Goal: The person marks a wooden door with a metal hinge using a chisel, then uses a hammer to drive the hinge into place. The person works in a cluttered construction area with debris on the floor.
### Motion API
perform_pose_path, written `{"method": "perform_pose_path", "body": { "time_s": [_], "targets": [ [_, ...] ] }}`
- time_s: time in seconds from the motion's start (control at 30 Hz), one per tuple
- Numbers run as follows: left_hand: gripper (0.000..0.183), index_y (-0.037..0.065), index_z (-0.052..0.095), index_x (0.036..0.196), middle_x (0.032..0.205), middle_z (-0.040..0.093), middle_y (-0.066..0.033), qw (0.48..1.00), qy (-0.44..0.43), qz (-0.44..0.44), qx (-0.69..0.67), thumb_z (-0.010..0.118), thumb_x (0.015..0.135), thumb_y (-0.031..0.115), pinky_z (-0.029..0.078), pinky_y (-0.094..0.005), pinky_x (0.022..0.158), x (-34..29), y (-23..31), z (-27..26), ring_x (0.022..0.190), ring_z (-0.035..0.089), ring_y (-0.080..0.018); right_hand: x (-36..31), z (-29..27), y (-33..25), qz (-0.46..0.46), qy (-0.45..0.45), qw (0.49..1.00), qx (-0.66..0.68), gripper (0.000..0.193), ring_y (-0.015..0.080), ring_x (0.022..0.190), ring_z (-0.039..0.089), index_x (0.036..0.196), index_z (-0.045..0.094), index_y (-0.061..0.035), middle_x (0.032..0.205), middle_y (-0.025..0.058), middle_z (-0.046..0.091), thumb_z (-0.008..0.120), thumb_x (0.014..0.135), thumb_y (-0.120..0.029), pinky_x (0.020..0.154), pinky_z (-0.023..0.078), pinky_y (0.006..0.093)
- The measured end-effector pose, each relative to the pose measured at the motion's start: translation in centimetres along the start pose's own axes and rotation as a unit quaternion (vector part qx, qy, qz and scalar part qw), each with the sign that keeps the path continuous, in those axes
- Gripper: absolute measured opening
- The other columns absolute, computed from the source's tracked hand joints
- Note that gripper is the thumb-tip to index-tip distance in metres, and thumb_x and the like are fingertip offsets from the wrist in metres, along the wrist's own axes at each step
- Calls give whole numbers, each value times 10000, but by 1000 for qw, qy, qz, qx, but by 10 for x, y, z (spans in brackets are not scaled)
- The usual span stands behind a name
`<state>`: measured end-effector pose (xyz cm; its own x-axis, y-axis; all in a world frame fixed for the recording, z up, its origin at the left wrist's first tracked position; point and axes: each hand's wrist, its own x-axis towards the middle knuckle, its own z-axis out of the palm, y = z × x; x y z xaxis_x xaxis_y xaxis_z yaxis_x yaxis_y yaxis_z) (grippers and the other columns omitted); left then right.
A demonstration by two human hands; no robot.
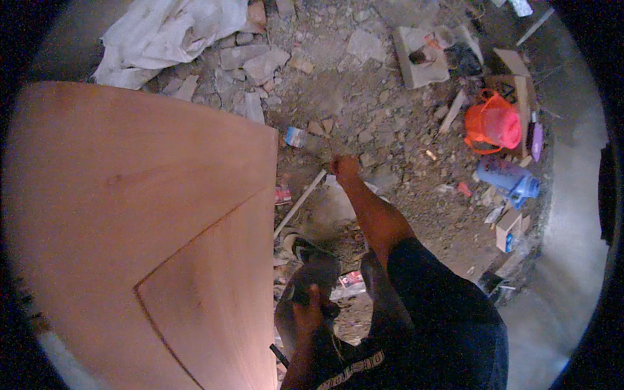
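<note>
My right arm reaches forward over the rubble floor, and my right hand (346, 168) is closed in a fist; what it grips, if anything, is too blurred to make out. Close to it lie a small blue-and-white can (294, 136) and a pale thin strip (300, 204) slanting toward the board. My left hand (308, 313) is by my lap, its fingers curled around a dark object (301, 296) whose kind I cannot tell. A large reddish-brown wooden panel (162, 195) with a dark angled line on it fills the left side.
Broken stones and a white sack (172, 39) lie beyond the panel. On the right are an orange-red jug (487, 123), a blue bottle (507, 179), a purple item (535, 140) and a small open carton (510, 227). A grey basin-like block (422, 58) stands farther back.
</note>
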<state>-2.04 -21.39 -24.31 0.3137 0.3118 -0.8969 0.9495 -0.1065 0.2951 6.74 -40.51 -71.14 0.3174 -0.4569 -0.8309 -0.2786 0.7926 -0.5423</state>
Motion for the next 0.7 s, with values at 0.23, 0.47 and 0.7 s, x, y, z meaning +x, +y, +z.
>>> {"method": "perform_pose_path", "body": {
  "time_s": [0.23,0.47,0.7],
  "targets": [
    [396,18,682,859,730,661,-46,977,-31,182,108,616,962,395,459,-344,575,-87,-15,-36,605,585,-156,-322,9,-213,27,-176,976,-125,262,209,856,631,1150,526,-67,1019,73,632,637,914,-80,678,551,371],
    [332,18,664,824,658,648,-74,953,-37,250,-167,622,953,322,480,-326,521,-235,82,-112,564,629,-157,-558,33,-317,56,-405,883,-231,372,202,955,643,1259,495,-105,1125,52,635,605,916,-12,741,554,370],
    [320,-21,662,867,686,678,-140,927,133,351,24,655,912,296,505,-354,515,-272,154,-258,551,663,-206,-677,132,-304,68,-483,846,-214,492,215,1006,637,1326,468,-115,1124,69,627,604,881,46,775,553,354]
  ]
}}
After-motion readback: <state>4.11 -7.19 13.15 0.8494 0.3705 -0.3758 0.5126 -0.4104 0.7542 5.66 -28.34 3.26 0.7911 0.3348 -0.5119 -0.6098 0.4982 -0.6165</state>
